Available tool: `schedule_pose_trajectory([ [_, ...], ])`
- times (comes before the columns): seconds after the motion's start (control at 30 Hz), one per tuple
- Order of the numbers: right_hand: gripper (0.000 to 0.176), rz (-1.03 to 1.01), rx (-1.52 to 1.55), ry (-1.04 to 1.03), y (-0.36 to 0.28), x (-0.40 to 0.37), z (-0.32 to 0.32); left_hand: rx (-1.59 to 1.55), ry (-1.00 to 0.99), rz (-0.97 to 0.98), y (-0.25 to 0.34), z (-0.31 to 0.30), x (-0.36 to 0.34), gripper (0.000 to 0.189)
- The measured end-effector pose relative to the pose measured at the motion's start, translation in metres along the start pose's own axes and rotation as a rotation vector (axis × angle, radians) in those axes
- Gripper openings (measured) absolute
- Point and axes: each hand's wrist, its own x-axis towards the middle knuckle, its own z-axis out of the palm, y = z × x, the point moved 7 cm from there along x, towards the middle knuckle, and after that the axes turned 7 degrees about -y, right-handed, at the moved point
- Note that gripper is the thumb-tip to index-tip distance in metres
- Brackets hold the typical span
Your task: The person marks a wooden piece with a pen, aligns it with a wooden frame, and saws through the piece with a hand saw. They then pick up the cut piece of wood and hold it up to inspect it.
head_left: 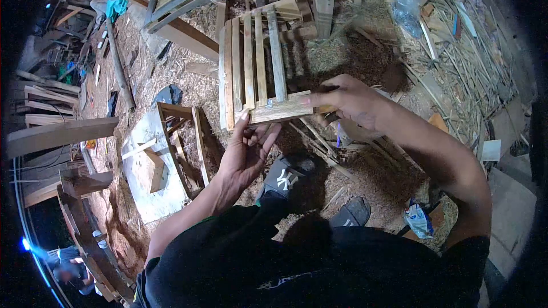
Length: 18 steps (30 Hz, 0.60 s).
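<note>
A slatted wooden frame (277, 57) lies in front of me, its several long slats running away from me to a short crosspiece (282, 110) at the near end. My left hand (249, 147) is closed on the near left corner, thumb on top and fingers below. At the crosspiece's right end, my right hand (349, 101) is closed with its thumb against the wood. Something yellowish shows under the right fingers, too hidden to name. Both hands are at the near edge of the frame.
Beyond the frame stands a wooden table-like piece (322, 5). To the left, a white board (145, 171) leans by a small wooden frame (197, 145). Offcuts (456, 63) pile up at right. Sawdust covers the ground around my sandals (285, 178). Another person (71, 274) is at lower left.
</note>
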Motion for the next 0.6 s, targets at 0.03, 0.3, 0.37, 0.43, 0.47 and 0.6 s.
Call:
schedule_pose_trajectory([
  [0.03,0.031,0.026,0.021,-0.025,0.003,0.0,0.001,-0.02,0.017,-0.019,-0.001,-0.003,0.001,0.049],
  [0.3,0.047,0.006,0.139,-0.113,0.008,-0.003,0.004,-0.056,0.004,-0.066,-0.002,-0.01,0.001,0.052],
  [0.37,0.049,0.023,0.162,-0.103,0.01,-0.005,0.004,-0.072,-0.033,-0.055,-0.002,-0.009,0.001,0.052],
  [0.43,0.045,-0.047,0.09,-0.155,0.008,-0.003,0.005,-0.077,-0.025,-0.046,-0.002,-0.009,0.001,0.052],
  [0.47,0.045,-0.047,0.091,-0.157,0.01,-0.004,0.005,-0.082,-0.018,-0.037,-0.001,-0.009,0.001,0.051],
  [0.6,0.033,-0.043,0.117,-0.108,0.017,-0.002,0.0,-0.095,0.049,-0.047,-0.002,-0.011,0.0,0.052],
])
